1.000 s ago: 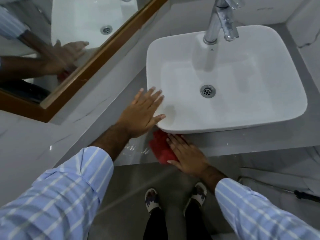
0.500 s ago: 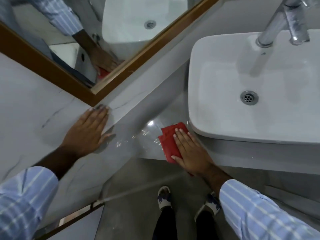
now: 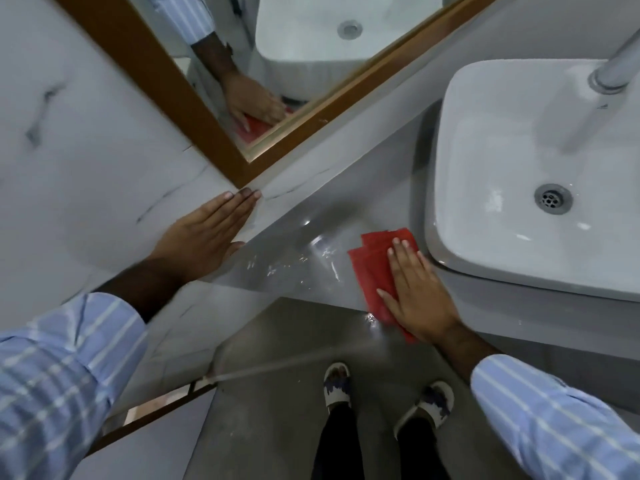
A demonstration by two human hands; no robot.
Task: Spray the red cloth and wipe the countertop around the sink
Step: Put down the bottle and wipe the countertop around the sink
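A person in a striped blue shirt wipes the grey countertop point(image 3: 311, 216) beside a white basin sink point(image 3: 502, 161), pressing a folded red cloth point(image 3: 372, 268) flat under the right hand point(image 3: 420, 292). That hand lies open, fingers together and straight, palm down on the cloth with nothing clamped. The cloth sits at about 8 o'clock from the sink's drain point(image 3: 553, 198), just beside the basin's near-left corner, its lower end running to the counter's front edge. The left hand point(image 3: 204, 237) is also open and flat, fingers together, braced against the marble wall panel point(image 3: 86, 150) at 9 o'clock from the cloth, just below the corner of the wood-framed mirror point(image 3: 214, 133).

The counter between the two hands glistens with a wet film. From here the likely trouble looks plain: with only a flat palm on it, the cloth could bunch or slide off the front edge and drop to the floor near the sandalled feet point(image 3: 337, 382); liquid pushed toward that edge could drip onto the floor and leave a slippery patch. The tight strip against the basin's base may be missed by a broad, flat-handed pass.

No brand, label or lettering can be read anywhere; no spray bottle is in view.
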